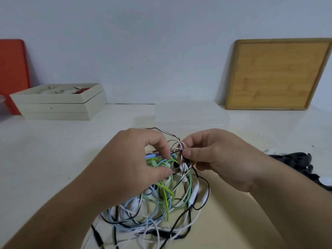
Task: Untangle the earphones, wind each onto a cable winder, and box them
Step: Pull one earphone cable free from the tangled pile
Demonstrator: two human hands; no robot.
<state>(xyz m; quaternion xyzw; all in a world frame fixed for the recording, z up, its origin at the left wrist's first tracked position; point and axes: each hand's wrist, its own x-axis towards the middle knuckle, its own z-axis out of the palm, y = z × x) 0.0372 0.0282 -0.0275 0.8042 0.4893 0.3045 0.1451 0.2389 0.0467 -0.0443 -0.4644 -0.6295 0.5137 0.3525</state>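
Earphone tangle (161,200) lies on surface (53,159), hanging below both hands. Left hand (136,159) pinches green strands; right hand (215,155) pinches white-black knot (181,150) just between them, equally near.

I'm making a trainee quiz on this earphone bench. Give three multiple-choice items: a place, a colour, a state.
1. Where is the wooden board? A flat on the table; B leaning upright, back right; C inside a box.
2. What colour is the far-left board? A blue; B green; C red.
3. What are the left hand and right hand doing? A both pinch cables in the tangle; B both lie flat; C one holds scissors.
1B: it leans at the back right. 2C: plainly red. 3A: each hand's fingers close on strands.
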